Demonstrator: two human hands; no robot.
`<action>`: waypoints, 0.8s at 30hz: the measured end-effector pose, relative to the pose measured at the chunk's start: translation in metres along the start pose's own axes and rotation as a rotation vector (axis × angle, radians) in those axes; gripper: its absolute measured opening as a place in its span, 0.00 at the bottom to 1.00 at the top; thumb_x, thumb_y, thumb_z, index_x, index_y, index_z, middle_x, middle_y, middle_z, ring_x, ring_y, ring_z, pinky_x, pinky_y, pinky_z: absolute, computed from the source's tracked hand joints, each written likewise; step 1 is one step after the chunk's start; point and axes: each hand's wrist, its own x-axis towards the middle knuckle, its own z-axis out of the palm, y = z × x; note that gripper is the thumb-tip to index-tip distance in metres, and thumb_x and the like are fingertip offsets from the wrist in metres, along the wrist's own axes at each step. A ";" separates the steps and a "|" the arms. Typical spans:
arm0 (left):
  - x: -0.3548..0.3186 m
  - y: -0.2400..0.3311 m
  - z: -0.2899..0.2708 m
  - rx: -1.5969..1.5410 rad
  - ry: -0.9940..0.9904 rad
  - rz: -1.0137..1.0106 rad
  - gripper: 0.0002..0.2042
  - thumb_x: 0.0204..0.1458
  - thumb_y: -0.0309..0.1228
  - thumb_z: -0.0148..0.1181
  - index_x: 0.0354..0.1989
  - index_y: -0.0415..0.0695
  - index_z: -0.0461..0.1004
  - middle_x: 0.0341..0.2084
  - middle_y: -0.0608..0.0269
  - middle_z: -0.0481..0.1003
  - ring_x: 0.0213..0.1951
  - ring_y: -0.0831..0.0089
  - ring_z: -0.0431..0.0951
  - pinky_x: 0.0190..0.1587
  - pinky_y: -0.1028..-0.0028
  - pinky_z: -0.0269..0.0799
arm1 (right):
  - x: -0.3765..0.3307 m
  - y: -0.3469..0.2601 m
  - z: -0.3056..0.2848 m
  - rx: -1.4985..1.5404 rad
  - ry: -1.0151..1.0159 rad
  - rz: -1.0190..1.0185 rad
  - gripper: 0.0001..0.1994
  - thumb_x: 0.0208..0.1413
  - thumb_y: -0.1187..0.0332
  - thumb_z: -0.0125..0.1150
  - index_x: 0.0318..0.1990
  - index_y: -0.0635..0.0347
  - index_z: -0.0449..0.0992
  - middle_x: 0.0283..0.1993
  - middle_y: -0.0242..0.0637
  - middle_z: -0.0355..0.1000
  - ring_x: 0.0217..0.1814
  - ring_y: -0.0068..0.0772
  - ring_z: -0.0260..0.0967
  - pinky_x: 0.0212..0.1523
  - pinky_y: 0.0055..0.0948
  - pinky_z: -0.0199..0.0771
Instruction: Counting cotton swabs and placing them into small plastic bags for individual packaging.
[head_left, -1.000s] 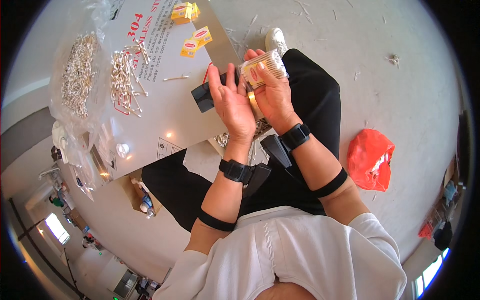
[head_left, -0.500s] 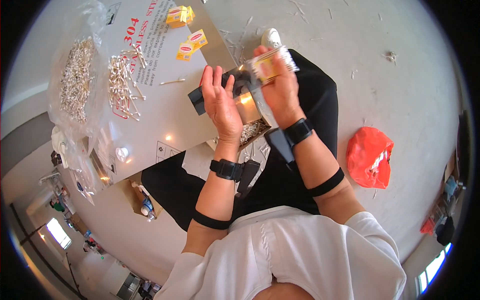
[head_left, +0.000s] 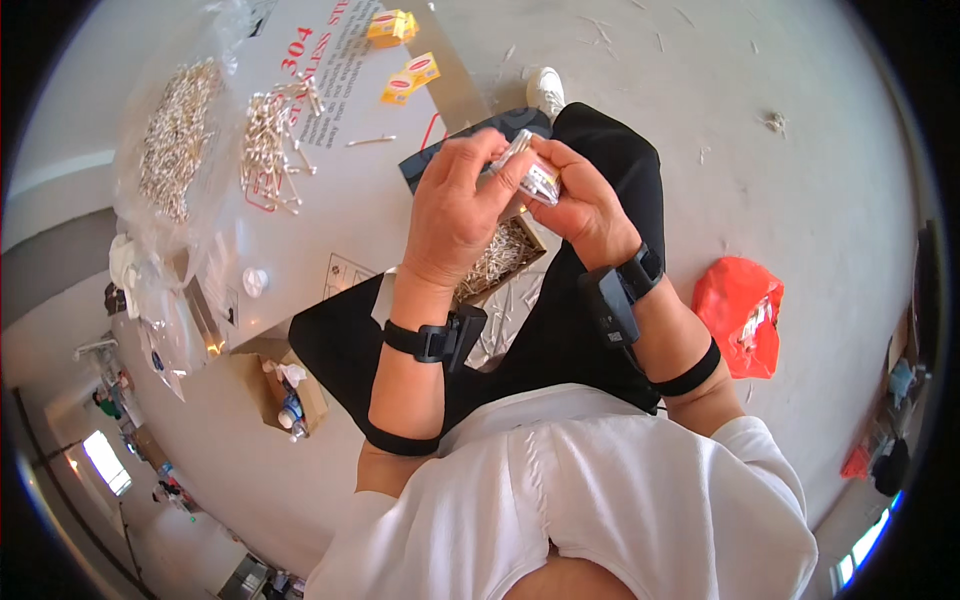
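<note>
- Easiest lane from where I'm standing: the bare strip of table [head_left: 345, 215] between the left hand [head_left: 455, 205] and the loose swab pile [head_left: 268, 145]. One lone swab [head_left: 371, 140] lies at its far end.
- Further left you hit the bulky clear bag of swabs [head_left: 178, 140], right beside that pile.
- Far side: yellow cards [head_left: 410, 78] and small yellow boxes [head_left: 392, 27] near the table edge.
- Dark flat thing [head_left: 424, 166] blocks behind the left hand.
- Swab carton [head_left: 508, 248]: reachable between the forearms, left wrist crowding one side.
- Both hands pinch the packet [head_left: 541, 183], so it's tight there.
- Right: floor space past the knee, then a red bag [head_left: 735, 320].
</note>
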 end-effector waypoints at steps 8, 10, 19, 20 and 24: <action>-0.045 -0.001 -0.041 0.235 0.033 0.229 0.10 0.44 0.21 0.63 0.37 0.38 0.76 0.35 0.59 0.74 0.34 0.64 0.74 0.33 0.69 0.75 | 0.015 0.045 0.013 -0.036 0.009 0.301 0.11 0.66 0.64 0.47 0.46 0.62 0.68 0.44 0.44 0.73 0.44 0.40 0.74 0.47 0.46 0.80; -0.052 0.000 -0.050 0.236 0.058 0.265 0.10 0.42 0.22 0.63 0.35 0.38 0.75 0.33 0.59 0.73 0.33 0.66 0.73 0.32 0.69 0.75 | 0.020 0.053 0.016 -0.082 0.023 0.326 0.11 0.66 0.63 0.47 0.45 0.62 0.68 0.44 0.45 0.73 0.44 0.42 0.74 0.47 0.47 0.80; -0.079 -0.029 -0.062 0.197 0.058 -0.106 0.06 0.43 0.20 0.59 0.30 0.39 0.72 0.28 0.59 0.69 0.35 0.60 0.73 0.34 0.65 0.74 | -0.013 0.056 0.038 -0.664 0.139 0.131 0.18 0.63 0.62 0.57 0.51 0.68 0.70 0.44 0.39 0.75 0.42 0.31 0.74 0.48 0.37 0.78; -0.077 -0.030 -0.062 0.174 0.047 -0.131 0.06 0.42 0.20 0.58 0.30 0.40 0.71 0.28 0.59 0.69 0.35 0.59 0.73 0.35 0.65 0.74 | -0.008 0.057 0.023 -0.878 -0.004 -0.182 0.18 0.60 0.67 0.60 0.54 0.67 0.71 0.44 0.38 0.74 0.41 0.26 0.73 0.47 0.31 0.76; -0.078 -0.036 -0.057 0.130 0.011 -0.178 0.05 0.42 0.19 0.57 0.29 0.40 0.70 0.28 0.59 0.69 0.36 0.58 0.73 0.36 0.63 0.74 | 0.001 0.071 0.020 -1.148 -0.267 -0.710 0.21 0.45 0.82 0.68 0.49 0.58 0.79 0.42 0.30 0.72 0.36 0.17 0.67 0.38 0.19 0.70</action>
